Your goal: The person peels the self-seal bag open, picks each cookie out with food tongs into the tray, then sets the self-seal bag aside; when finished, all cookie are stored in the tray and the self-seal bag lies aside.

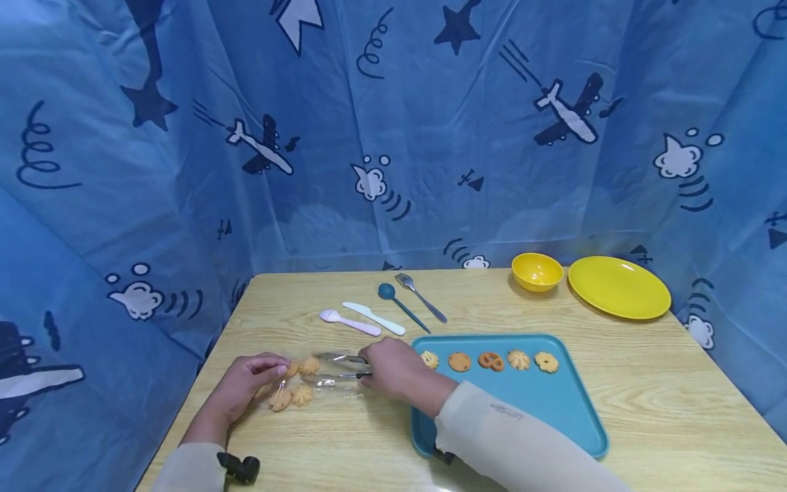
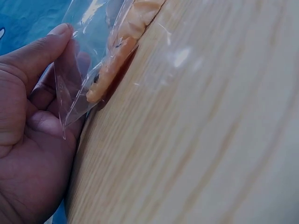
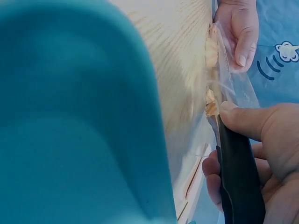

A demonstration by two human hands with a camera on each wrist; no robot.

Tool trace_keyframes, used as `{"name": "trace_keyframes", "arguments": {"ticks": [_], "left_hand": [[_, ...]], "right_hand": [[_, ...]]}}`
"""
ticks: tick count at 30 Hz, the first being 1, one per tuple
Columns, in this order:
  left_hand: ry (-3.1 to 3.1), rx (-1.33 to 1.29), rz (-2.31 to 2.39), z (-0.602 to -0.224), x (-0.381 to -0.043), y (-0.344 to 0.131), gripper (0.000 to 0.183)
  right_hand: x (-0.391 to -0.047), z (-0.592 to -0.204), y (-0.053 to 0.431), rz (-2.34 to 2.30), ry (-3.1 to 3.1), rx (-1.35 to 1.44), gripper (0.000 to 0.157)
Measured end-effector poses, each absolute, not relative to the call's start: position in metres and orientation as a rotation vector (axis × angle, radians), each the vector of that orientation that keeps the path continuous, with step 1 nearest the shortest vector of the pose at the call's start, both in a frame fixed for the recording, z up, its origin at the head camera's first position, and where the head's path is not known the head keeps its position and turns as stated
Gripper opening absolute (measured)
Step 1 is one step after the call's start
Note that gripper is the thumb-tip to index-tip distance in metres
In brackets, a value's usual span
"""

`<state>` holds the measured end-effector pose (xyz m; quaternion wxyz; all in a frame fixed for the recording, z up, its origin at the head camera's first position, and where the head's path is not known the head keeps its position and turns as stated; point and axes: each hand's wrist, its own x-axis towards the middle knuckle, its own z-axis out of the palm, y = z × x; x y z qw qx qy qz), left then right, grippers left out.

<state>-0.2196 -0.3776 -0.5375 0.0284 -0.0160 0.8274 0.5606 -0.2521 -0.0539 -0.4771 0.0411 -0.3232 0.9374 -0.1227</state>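
Observation:
My left hand (image 1: 242, 383) pinches the edge of a clear plastic bag (image 2: 100, 23) between thumb and fingers. Several cookies (image 1: 301, 395) lie inside the bag on the table's left side. In my right hand (image 1: 393, 369) are tongs, gripped by their black handle (image 3: 240, 177). The two metal arms of the tongs (image 1: 344, 357) are spread and point left into the bag, their tips close to the cookies. In the right wrist view, my right thumb presses along the top of the handle.
A teal tray (image 1: 553, 417) with a row of cookies (image 1: 519, 359) and a pretzel (image 1: 490, 361) sits under my right forearm. Behind lie a pink spoon (image 1: 350, 322), white knife (image 1: 374, 318), teal spoon (image 1: 402, 306) and fork (image 1: 423, 298). A yellow bowl (image 1: 537, 272) and plate (image 1: 617, 287) stand back right.

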Motion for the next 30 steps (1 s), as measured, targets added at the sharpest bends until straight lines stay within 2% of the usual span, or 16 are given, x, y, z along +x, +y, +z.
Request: {"name": "trace_keyframes", "arguments": {"ticks": [7, 19, 30], "left_hand": [[2.542, -0.031, 1.774, -0.542, -0.220, -0.379, 0.032], [2.606, -0.049, 1.652, -0.539, -0.222, -0.381, 0.034], [2.625, -0.012, 1.612, -0.540, -0.224, -0.379, 0.033]], "right_hand": [[-0.251, -0.478, -0.058, -0.360, 2.892, -0.996, 0.014], [-0.245, -0.470, -0.036, -0.349, 2.889, -1.033, 0.010], [-0.243, -0.467, -0.040, -0.304, 2.891, -1.035, 0.016]]}}
